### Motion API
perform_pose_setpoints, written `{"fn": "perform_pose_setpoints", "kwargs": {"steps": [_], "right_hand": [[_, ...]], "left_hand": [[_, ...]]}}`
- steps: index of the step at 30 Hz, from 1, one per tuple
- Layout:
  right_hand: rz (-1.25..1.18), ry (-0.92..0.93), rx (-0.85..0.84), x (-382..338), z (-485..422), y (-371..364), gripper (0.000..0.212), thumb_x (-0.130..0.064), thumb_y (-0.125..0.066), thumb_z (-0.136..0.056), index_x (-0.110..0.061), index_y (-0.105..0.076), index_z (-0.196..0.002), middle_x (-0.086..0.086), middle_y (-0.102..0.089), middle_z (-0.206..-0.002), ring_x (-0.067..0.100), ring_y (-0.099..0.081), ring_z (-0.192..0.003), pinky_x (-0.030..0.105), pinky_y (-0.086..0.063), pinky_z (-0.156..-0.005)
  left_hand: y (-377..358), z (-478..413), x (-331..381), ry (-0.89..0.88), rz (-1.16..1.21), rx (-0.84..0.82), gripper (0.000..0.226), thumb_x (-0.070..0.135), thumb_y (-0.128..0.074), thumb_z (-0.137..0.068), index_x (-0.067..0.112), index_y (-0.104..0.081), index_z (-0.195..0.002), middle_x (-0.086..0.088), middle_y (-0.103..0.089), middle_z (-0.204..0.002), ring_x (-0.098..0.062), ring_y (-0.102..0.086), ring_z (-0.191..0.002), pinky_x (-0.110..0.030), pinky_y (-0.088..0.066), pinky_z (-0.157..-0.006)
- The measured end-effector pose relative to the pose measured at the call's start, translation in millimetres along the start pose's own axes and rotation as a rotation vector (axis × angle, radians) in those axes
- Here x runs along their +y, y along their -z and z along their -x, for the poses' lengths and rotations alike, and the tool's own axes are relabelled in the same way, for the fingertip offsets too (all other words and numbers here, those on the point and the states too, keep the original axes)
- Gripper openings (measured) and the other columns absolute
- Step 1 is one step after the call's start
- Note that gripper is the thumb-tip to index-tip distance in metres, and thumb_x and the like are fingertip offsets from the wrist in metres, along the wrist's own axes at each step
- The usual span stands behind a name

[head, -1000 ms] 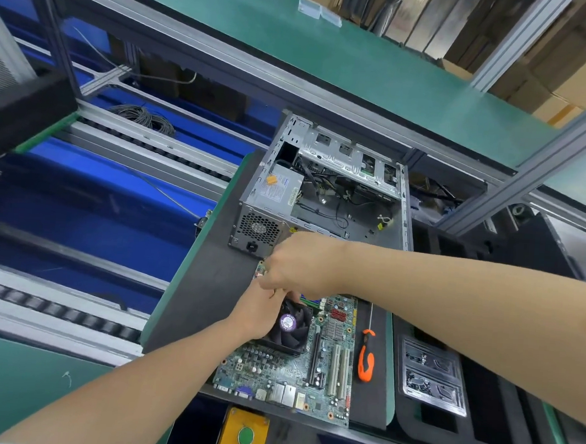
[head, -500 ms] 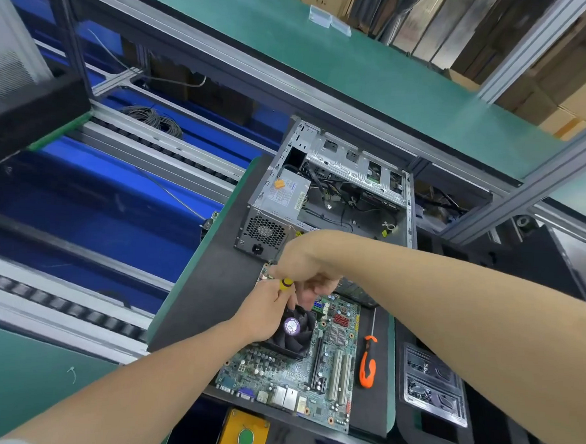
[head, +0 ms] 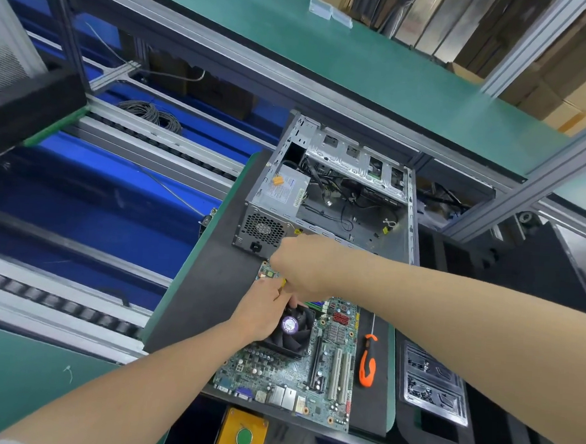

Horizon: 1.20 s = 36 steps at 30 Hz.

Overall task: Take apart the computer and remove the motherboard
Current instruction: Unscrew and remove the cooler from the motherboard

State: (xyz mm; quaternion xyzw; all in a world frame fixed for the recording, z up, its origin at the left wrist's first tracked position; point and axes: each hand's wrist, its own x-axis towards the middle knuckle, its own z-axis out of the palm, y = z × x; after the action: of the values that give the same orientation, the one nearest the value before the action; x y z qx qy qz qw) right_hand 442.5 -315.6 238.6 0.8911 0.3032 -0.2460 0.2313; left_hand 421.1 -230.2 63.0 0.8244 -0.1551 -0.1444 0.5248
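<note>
The green motherboard [head: 275, 375] lies flat on the black mat [head: 205, 285], in front of the open metal computer case [head: 396, 242]. Its black cooler fan [head: 293, 328] with a purple hub sits on the board's far half. My left hand [head: 262, 309] rests over the fan's far-left corner, and its fingertips are hidden under my right hand. My right hand [head: 302, 267] is a fist just above it, gripping a tool of which only a yellow bit [head: 283, 283] shows between the hands. The power supply [head: 283, 187] and loose cables are inside the case.
An orange-handled screwdriver [head: 367, 363] lies on the mat right of the board. A black foam tray [head: 433, 378] holding metal parts is further right. A yellow box with a green button [head: 242, 435] sits below the bench edge. Blue conveyor lanes [head: 98, 182] run on the left.
Both hands stay at the fan's far-left corner. My right hand has turned and sunk a little, and the yellow part of the tool has come into sight between the hands.
</note>
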Motion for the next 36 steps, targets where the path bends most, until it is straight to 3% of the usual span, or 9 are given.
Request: {"fn": "perform_pose_setpoints", "kwargs": {"steps": [5,9,11,14,17,20,26,30,36], "right_hand": [[0.368,0.34,0.119,3,-2,-1,0.018,-0.013,-0.069,-0.087,-0.018,-0.066,-0.104,0.001,-0.067,-0.09,0.029,-0.067,-0.086,0.036,-0.055,-0.066],[0.361,0.293,0.117,2,-3,4,0.016,-0.019,-0.07,-0.087,-0.017,-0.067,-0.102,0.002,-0.066,-0.088,0.028,-0.066,-0.084,0.035,-0.057,-0.067],[0.171,0.148,0.116,3,-1,9,0.012,-0.026,-0.07,-0.087,-0.016,-0.064,-0.084,0.002,-0.053,-0.071,0.028,-0.061,-0.07,0.033,-0.051,-0.056],[-0.33,-0.221,0.019,3,2,21,0.053,-0.059,-0.058,-0.095,-0.014,-0.056,-0.065,0.001,-0.057,-0.057,0.023,-0.057,-0.051,0.027,-0.044,-0.048],[-0.651,-0.486,-0.397,0,-7,31,0.07,-0.049,-0.029,-0.111,0.003,-0.074,-0.098,0.009,-0.073,-0.068,0.019,-0.055,-0.047,0.022,-0.045,-0.043],[-0.775,-0.499,-0.626,0,-11,29,0.049,-0.026,-0.029,-0.113,0.006,-0.066,-0.122,0.006,-0.063,-0.076,0.014,-0.036,-0.046,0.018,-0.031,-0.04],[-0.342,-0.306,-0.192,2,0,11,0.04,-0.026,-0.058,-0.097,-0.012,-0.057,-0.06,0.0,-0.058,-0.056,0.019,-0.05,-0.053,0.024,-0.042,-0.051],[-0.256,-0.166,-0.011,7,11,-8,0.038,-0.023,-0.074,-0.087,-0.019,-0.042,-0.067,0.001,-0.047,-0.067,0.028,-0.052,-0.071,0.028,-0.041,-0.053],[0.249,0.255,0.178,-3,10,-11,0.019,-0.01,-0.067,-0.086,-0.019,-0.064,-0.103,0.0,-0.067,-0.089,0.026,-0.065,-0.084,0.033,-0.044,-0.059]], "left_hand": [[-4,5,1,0.021,0.138,0.023,0.047,0.011,-0.043,-0.109,0.035,-0.049,-0.068,0.038,-0.058,-0.062,0.018,-0.052,-0.061,-0.002,-0.037,-0.057],[-1,6,1,0.026,0.136,-0.006,0.046,0.013,-0.04,-0.11,0.03,-0.048,-0.067,0.036,-0.057,-0.061,0.016,-0.052,-0.061,-0.004,-0.038,-0.057],[0,4,0,0.045,0.12,-0.027,0.045,0.015,-0.041,-0.11,0.023,-0.057,-0.069,0.025,-0.064,-0.069,0.011,-0.057,-0.068,-0.005,-0.04,-0.062],[-1,2,2,0.083,0.248,-0.043,0.045,0.016,-0.039,-0.111,0.01,-0.057,-0.07,-0.003,-0.069,-0.082,-0.002,-0.066,-0.086,-0.006,-0.044,-0.078],[-2,3,3,0.048,0.193,-0.004,0.046,0.018,-0.04,-0.111,0.016,-0.057,-0.068,0.015,-0.071,-0.075,0.017,-0.063,-0.077,-0.001,-0.041,-0.069],[-3,3,-2,0.023,0.107,0.006,0.049,0.011,-0.043,-0.109,0.026,-0.056,-0.064,0.028,-0.063,-0.063,0.019,-0.055,-0.064,-0.003,-0.039,-0.059],[-4,-1,-5,0.021,0.086,-0.02,0.041,0.017,-0.047,-0.106,0.024,-0.063,-0.069,0.015,-0.074,-0.08,0.015,-0.065,-0.087,-0.002,-0.042,-0.072],[-1,0,2,-0.02,0.042,0.003,0.041,0.039,-0.044,-0.099,0.037,-0.06,-0.062,0.02,-0.069,-0.07,-0.001,-0.064,-0.071,-0.012,-0.043,-0.063],[-9,-2,-13,0.033,0.056,-0.027,0.051,0.01,-0.048,-0.105,0.042,-0.048,-0.065,0.024,-0.057,-0.061,0.014,-0.053,-0.064,-0.015,-0.037,-0.062]]}}
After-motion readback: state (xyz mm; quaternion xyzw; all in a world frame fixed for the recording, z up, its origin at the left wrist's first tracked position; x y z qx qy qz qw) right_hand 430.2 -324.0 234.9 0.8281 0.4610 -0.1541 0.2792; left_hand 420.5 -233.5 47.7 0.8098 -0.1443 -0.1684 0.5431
